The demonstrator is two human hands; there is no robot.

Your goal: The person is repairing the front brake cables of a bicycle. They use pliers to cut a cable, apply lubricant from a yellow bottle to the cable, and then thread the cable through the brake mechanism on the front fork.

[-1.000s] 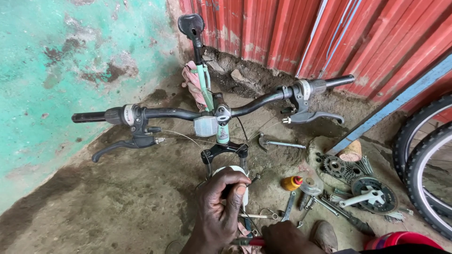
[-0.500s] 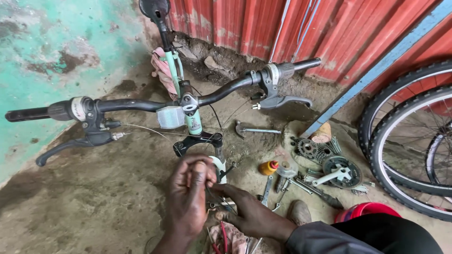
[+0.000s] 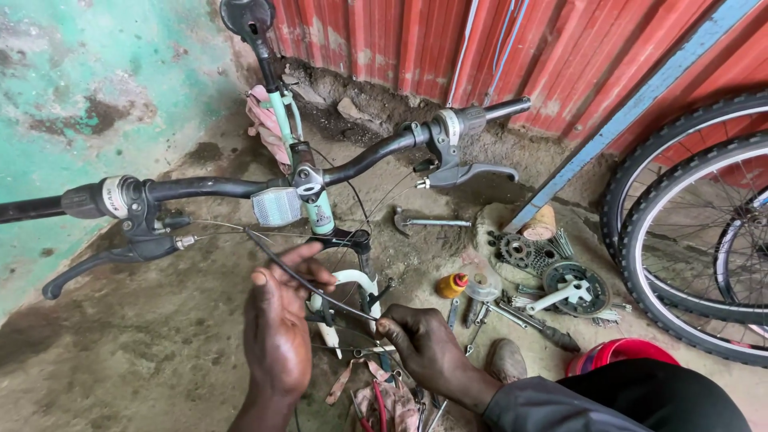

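Note:
A pale green bicycle frame [image 3: 282, 120] stands in front of me with black handlebars [image 3: 208, 188], a brake lever on each side and a white fork [image 3: 352, 282]. A thin black cable housing [image 3: 308, 284] runs from the left brake lever [image 3: 96, 262] down across the fork. My left hand [image 3: 278, 328] pinches the housing at its middle, just left of the fork. My right hand [image 3: 428, 348] grips the housing's lower end, to the right of the fork. A bare wire [image 3: 216, 226] sticks out of the left lever.
On the dirt floor to the right lie a wrench [image 3: 428, 222], a small yellow bottle [image 3: 450, 285], a cog cluster [image 3: 520, 252], a chainring with crank [image 3: 572, 290] and loose spokes. Two bicycle wheels [image 3: 680, 232] lean at the right. A red corrugated wall [image 3: 448, 40] stands behind.
The view has shifted, so the bicycle sits further left. My hands have gone from working close together at the fork to holding the black housing stretched between them.

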